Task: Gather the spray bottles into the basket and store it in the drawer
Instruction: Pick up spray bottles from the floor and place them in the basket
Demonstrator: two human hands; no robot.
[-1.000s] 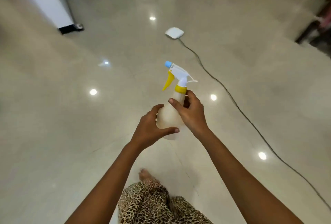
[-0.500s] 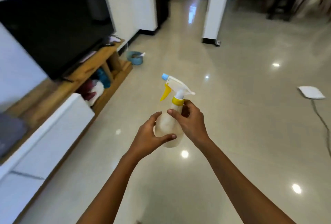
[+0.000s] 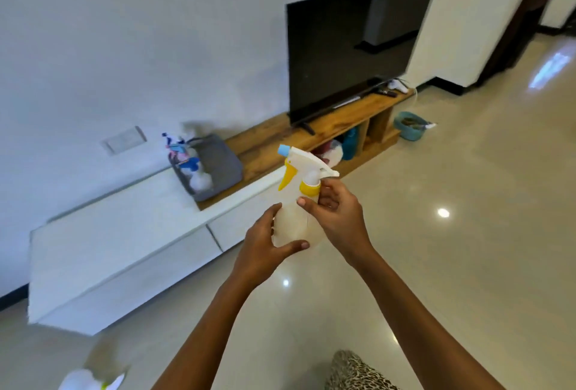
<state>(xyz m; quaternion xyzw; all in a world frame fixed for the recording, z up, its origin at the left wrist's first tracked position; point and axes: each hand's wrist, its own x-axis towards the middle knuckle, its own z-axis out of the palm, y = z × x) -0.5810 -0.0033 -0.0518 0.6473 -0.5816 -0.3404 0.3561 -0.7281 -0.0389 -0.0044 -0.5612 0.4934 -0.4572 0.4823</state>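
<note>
Since the last picture your view has swung to the left, so the wall and the long cabinet now fill most of what you see, and the bottle has stayed in your two hands.

The biggest thing is the white wall point(image 3: 124, 31). A black TV point(image 3: 355, 47) stands in front of it on a wooden stand point(image 3: 343, 118). A long white cabinet point(image 3: 109, 252) with drawer fronts sits to the left of the stand. On top of the cabinet is a gray basket point(image 3: 218, 165). Some spray bottles in the basket point(image 3: 193, 168) show blue tops, but they are blurry. A small blue bowl point(image 3: 410, 126) sits on the shiny floor point(image 3: 467, 234) by the far end of the stand.

You hold the spray bottle point(image 3: 296, 218) up in front of you, over the floor, well apart from the basket. It has a cloudy, pale body, a yellow collar, a white head, a yellow trigger and a light blue tip. It stands almost upright, top end up and leaning a little away from you. The tip points to the left, toward the wall.

Your left hand point(image 3: 265, 252) wraps around the lower body of the bottle. Your right hand point(image 3: 339, 218) grips it just under the yellow collar.

A blurry white and green thing point(image 3: 90, 380) shows at the bottom left corner.
</note>
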